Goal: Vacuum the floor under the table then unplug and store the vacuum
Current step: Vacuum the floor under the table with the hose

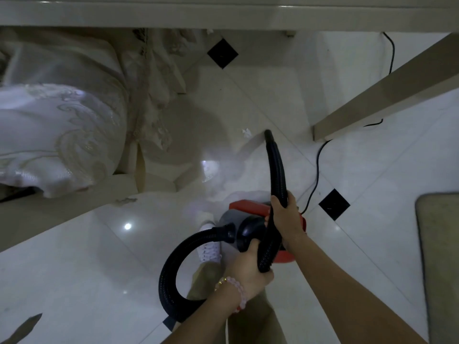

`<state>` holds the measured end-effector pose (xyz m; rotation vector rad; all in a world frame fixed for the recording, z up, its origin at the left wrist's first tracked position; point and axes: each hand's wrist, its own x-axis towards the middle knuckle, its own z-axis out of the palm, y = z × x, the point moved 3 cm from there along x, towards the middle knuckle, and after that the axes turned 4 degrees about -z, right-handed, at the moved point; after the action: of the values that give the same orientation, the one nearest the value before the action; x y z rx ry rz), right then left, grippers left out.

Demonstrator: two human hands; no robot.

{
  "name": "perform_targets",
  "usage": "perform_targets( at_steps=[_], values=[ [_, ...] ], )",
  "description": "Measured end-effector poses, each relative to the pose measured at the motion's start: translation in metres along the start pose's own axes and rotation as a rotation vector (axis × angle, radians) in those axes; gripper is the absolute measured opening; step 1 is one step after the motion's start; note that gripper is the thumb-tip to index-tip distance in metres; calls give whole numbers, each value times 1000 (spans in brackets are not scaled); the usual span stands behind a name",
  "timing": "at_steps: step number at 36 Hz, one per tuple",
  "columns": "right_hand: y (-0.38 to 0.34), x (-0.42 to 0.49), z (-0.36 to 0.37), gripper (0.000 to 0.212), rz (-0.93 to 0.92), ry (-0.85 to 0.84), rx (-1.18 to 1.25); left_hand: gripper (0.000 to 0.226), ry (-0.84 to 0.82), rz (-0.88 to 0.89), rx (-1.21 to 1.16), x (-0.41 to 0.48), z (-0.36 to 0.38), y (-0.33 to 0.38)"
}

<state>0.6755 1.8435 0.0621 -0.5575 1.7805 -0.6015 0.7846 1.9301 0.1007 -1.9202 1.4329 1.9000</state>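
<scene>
A small red and grey vacuum (246, 208) hangs above the white tiled floor, partly hidden by my hands. My left hand (248, 271) grips its black handle (248, 232) from below. My right hand (285, 217) is closed around the black ribbed hose (275, 170), whose nozzle tip (268, 134) points down at the floor beside a scrap of white paper (247, 132). The hose loops round to the left (169, 274) and back into the vacuum's front. A black power cord (318, 167) trails from the vacuum past the table leg (387, 90) toward the wall.
A chair draped in pale embroidered fabric (62, 135) fills the left. The pale table edge (223, 13) runs across the top. A grey mat (439, 256) lies at the right. My white shoe (208, 244) stands under the vacuum. Black diamond tiles (334, 204) dot the floor.
</scene>
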Motion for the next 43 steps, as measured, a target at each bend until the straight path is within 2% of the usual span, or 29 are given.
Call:
perform_targets(
  at_steps=[12, 18, 27, 36, 43],
  values=[
    [11, -10, 8, 42, 59, -108, -38, 45, 25, 14, 55, -20, 1, -7],
    [6, -14, 8, 34, 22, -120, -27, 51, 5, -38, 5, -21, 5, -7],
    [1, -22, 3, 37, -51, -109, -25, 46, 19, -23, 20, -25, 7, -7],
    [8, -21, -3, 39, 40, -62, 42, 46, -5, -21, 45, -19, 7, -8],
    [4, -12, -1, 28, 83, -158, 12, 45, -18, -11, 29, -16, 8, -6]
  ],
)
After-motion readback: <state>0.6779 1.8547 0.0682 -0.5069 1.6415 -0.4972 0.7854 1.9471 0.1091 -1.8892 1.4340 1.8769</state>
